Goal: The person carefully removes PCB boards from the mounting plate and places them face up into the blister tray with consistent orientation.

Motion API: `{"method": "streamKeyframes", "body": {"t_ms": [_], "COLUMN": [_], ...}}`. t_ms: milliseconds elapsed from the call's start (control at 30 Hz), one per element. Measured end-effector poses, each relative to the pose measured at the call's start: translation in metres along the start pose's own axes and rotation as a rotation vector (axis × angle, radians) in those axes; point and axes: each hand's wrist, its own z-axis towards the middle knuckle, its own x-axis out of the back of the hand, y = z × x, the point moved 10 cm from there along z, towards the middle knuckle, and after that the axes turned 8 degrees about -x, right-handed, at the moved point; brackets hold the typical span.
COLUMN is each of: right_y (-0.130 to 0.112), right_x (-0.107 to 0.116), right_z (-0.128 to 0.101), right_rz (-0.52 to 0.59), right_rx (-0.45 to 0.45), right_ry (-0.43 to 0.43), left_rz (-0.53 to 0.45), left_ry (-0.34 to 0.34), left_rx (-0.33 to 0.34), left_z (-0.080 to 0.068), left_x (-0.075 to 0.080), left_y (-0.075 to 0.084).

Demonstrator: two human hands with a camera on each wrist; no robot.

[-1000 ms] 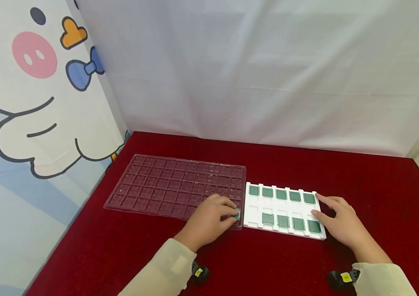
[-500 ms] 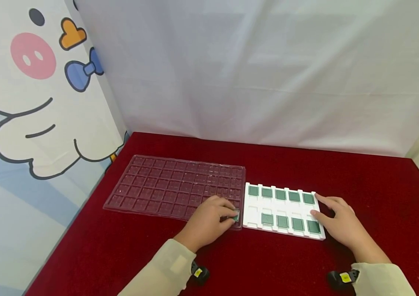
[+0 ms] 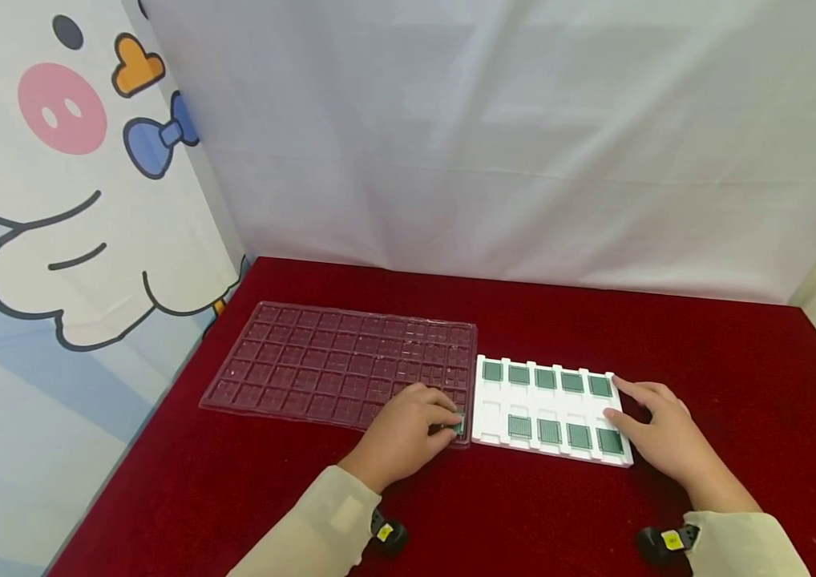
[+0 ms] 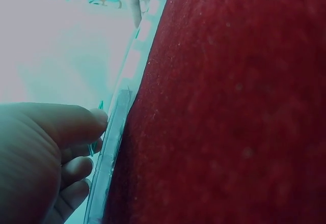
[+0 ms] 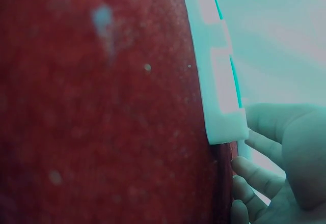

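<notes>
Left hand [image 3: 406, 433] pinches a green chip [image 3: 460, 425] between thumb and fingers, right over the near corner of the clear tray [image 3: 336, 358], which stretches away to that hand's left and beyond it. Right hand [image 3: 670, 441] has thumb and index finger spread, both touching the end of the white tray [image 3: 523, 399]. White tray sits between the hands, nine more chips [image 3: 546, 378] in two rows, red cloth [image 3: 494, 521] below.
</notes>
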Motion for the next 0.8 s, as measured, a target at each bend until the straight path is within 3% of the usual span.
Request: {"method": "streamKeyframes", "body": {"t_ms": [800], "right_y": [-0.0007], "right_x": [-0.0005], "right_z": [0.0003], "right_rz": [0.000], "right_rx": [-0.007], "right_ry": [-0.014], "left_rz": [0.001], "left_ry": [-0.031], "left_rx": [0.008], "left_z": [0.0003], "left_x": [-0.0023], "left_y": [-0.0003]}}
